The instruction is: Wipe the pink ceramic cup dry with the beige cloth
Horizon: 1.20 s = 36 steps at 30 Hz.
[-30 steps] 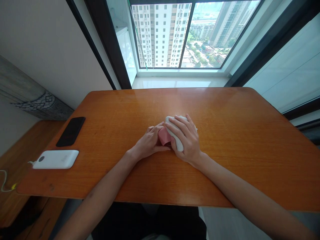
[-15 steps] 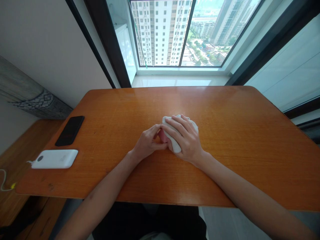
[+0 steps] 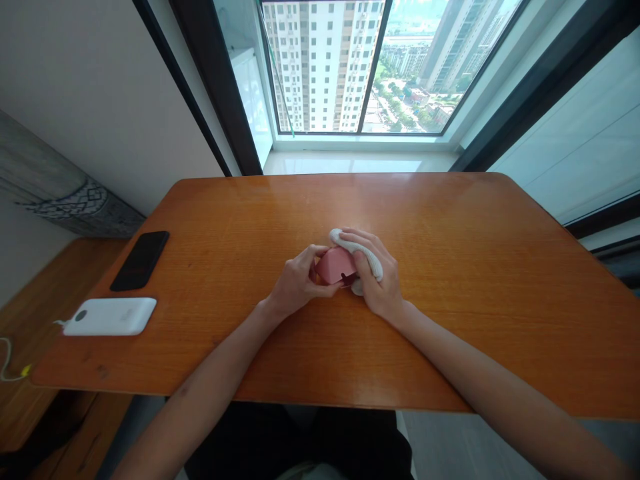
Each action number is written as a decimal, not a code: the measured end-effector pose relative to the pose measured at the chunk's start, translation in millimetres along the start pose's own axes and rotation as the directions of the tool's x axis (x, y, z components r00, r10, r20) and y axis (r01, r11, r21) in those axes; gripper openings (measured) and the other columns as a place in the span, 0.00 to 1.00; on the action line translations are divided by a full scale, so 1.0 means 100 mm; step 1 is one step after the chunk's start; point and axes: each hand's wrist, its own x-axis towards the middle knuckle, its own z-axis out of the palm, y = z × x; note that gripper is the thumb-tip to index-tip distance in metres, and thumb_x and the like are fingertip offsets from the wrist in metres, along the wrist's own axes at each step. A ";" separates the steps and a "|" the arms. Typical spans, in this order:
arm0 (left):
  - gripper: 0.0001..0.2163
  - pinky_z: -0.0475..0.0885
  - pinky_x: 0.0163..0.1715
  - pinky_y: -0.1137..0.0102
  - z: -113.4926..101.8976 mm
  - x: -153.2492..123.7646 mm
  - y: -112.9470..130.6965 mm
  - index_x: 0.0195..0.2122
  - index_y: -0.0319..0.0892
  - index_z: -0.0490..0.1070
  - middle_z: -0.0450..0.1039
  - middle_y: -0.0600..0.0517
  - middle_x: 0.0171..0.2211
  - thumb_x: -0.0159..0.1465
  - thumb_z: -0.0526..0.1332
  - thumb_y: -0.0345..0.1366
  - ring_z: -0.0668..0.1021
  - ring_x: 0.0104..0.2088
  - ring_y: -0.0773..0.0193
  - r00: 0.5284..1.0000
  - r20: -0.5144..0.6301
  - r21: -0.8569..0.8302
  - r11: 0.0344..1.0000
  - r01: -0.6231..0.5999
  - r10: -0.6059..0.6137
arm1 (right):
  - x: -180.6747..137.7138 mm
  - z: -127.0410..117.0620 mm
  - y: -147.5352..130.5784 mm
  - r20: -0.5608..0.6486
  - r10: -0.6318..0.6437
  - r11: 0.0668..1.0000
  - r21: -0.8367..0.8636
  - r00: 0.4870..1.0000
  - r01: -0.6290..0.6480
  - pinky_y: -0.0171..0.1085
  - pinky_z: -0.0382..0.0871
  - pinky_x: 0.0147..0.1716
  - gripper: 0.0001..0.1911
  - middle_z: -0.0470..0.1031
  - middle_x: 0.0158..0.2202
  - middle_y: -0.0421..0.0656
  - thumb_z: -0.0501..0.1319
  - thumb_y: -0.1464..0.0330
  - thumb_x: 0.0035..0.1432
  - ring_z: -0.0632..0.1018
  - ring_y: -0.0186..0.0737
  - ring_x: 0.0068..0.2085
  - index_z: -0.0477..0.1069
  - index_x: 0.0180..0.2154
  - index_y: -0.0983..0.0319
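Pink item (image 3: 336, 265) pinched in left hand (image 3: 296, 287); white cloth (image 3: 364, 255) gripped in right hand (image 3: 376, 279), laid against item. Wiping apparently midway. Phone (image 3: 139, 260) far left of item.

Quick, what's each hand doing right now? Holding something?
Left hand: closed on the pink object, pinching its left side.
Right hand: closed on the white cloth, which is pressed against the pink object.
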 end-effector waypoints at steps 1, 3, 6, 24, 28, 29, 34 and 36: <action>0.27 0.71 0.30 0.76 0.00 0.00 -0.01 0.55 0.46 0.73 0.78 0.57 0.37 0.57 0.79 0.43 0.73 0.28 0.71 1.000 -0.002 0.007 1.000 0.004 -0.004 | 0.00 0.01 0.02 -0.010 0.042 0.998 0.056 0.999 -0.041 0.56 0.71 0.69 0.20 0.81 0.62 0.45 0.53 0.59 0.78 0.78 0.51 0.65 0.79 0.60 0.52; 0.27 0.71 0.30 0.76 -0.01 0.00 -0.01 0.54 0.46 0.73 0.78 0.57 0.37 0.56 0.79 0.43 0.73 0.28 0.70 1.000 -0.010 0.022 1.000 0.017 -0.017 | -0.01 0.04 0.08 -0.022 0.135 0.976 0.175 0.991 -0.129 0.55 0.70 0.70 0.20 0.82 0.61 0.43 0.54 0.56 0.78 0.79 0.50 0.65 0.80 0.59 0.52; 0.27 0.71 0.29 0.76 -0.03 0.01 -0.01 0.54 0.46 0.73 0.78 0.57 0.35 0.56 0.79 0.43 0.73 0.27 0.71 0.999 -0.024 0.021 0.999 0.043 -0.043 | -0.01 0.10 0.17 -0.030 0.289 0.910 0.318 0.957 -0.265 0.53 0.69 0.71 0.20 0.81 0.62 0.41 0.56 0.53 0.76 0.78 0.50 0.66 0.82 0.56 0.51; 0.25 0.68 0.28 0.77 -0.06 -0.01 -0.07 0.53 0.47 0.75 0.76 0.59 0.35 0.55 0.77 0.38 0.71 0.27 0.72 0.995 -0.096 0.010 1.000 -0.002 0.002 | -0.12 0.09 0.11 -0.015 0.030 0.999 0.044 0.999 -0.029 0.58 0.65 0.73 0.24 0.72 0.72 0.44 0.52 0.61 0.78 0.72 0.52 0.72 0.72 0.68 0.51; 0.23 0.69 0.29 0.75 -0.07 -0.02 -0.10 0.53 0.46 0.74 0.77 0.57 0.37 0.58 0.75 0.39 0.71 0.28 0.70 0.997 -0.080 0.018 1.000 -0.019 0.021 | -0.17 0.09 -0.01 0.153 -0.312 0.907 -0.245 0.938 0.342 0.68 0.56 0.76 0.34 0.65 0.76 0.46 0.60 0.65 0.73 0.66 0.59 0.76 0.58 0.76 0.50; 0.20 0.69 0.29 0.74 -0.07 -0.02 -0.11 0.52 0.46 0.73 0.77 0.57 0.37 0.60 0.74 0.39 0.71 0.28 0.70 0.997 -0.076 0.016 1.000 -0.021 0.022 | -0.18 0.10 -0.03 0.205 -0.345 0.876 -0.280 0.916 0.393 0.69 0.54 0.77 0.37 0.65 0.76 0.46 0.62 0.65 0.72 0.65 0.60 0.76 0.56 0.77 0.50; 0.11 0.65 0.28 0.72 -0.08 -0.04 -0.13 0.39 0.45 0.66 0.70 0.58 0.29 0.65 0.68 0.38 0.69 0.26 0.68 0.994 -0.111 0.091 0.996 -0.003 0.014 | -0.23 0.17 -0.10 0.359 -0.380 0.812 -0.312 0.853 0.493 0.68 0.44 0.80 0.44 0.66 0.75 0.46 0.65 0.64 0.70 0.64 0.60 0.77 0.48 0.79 0.53; 0.13 0.65 0.28 0.71 -0.07 -0.05 -0.12 0.39 0.45 0.64 0.70 0.57 0.29 0.64 0.69 0.39 0.70 0.26 0.67 0.994 -0.111 0.096 0.995 0.013 -0.003 | -0.23 0.17 -0.09 0.352 -0.372 0.825 -0.299 0.859 0.480 0.68 0.45 0.80 0.42 0.67 0.74 0.43 0.64 0.65 0.70 0.65 0.60 0.76 0.50 0.79 0.51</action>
